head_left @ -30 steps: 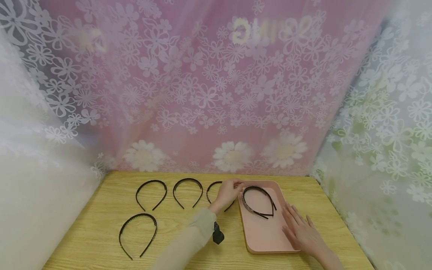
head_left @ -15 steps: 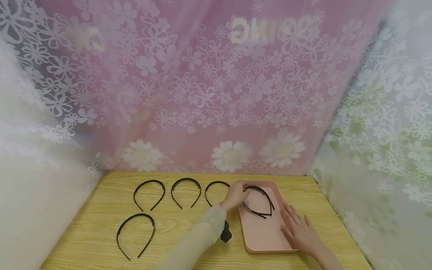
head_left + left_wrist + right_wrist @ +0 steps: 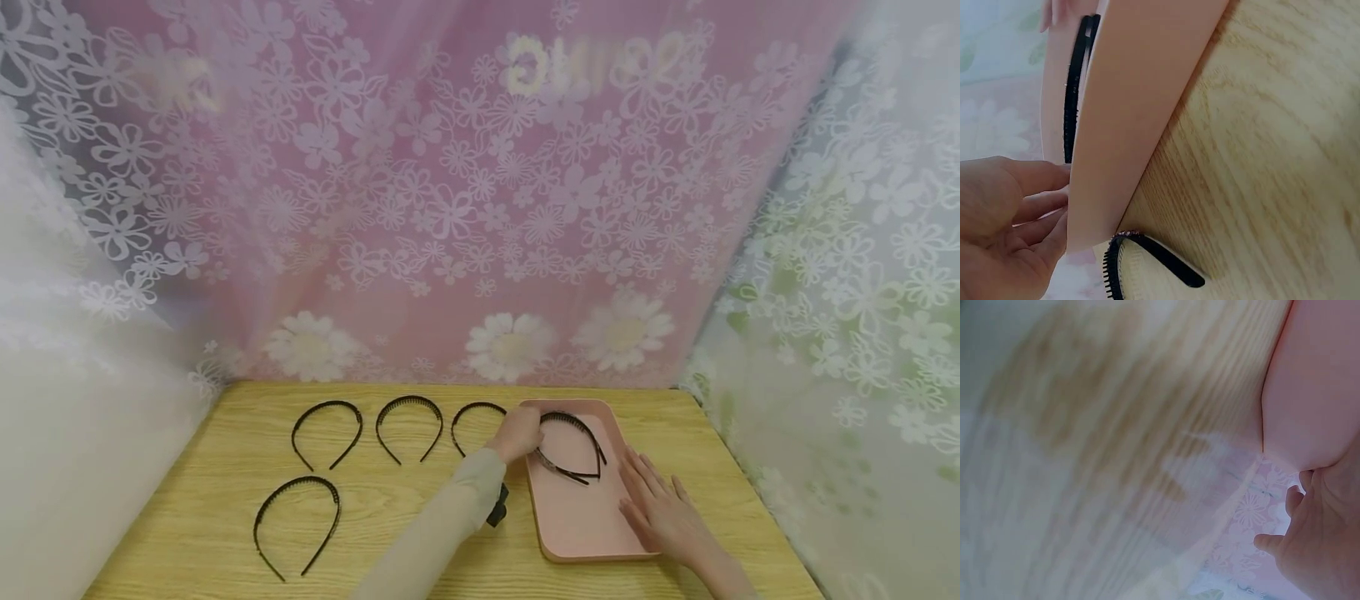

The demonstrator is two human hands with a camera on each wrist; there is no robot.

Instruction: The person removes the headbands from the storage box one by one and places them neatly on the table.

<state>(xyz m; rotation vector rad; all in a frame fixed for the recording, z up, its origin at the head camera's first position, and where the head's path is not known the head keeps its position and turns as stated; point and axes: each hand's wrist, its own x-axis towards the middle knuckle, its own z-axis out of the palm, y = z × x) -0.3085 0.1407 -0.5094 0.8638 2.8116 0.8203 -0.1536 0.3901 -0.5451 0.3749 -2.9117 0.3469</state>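
Curtained recording booth; floral drapes [image 3: 465,208] enclose wooden table [image 3: 420,533].

Headband [image 3: 474,423] half behind left hand [image 3: 517,435]

Left hand [image 3: 517,435] extended forward, fingers curled; right hand [image 3: 658,510] flat, fingers straight.

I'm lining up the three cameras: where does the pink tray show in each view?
Head: pink tray lies right of centre on the wooden table, right hand flat on it.
Left wrist: its side wall runs diagonally from top to lower left.
Right wrist: a corner at upper right.
Shared landmark: the table's wood grain.
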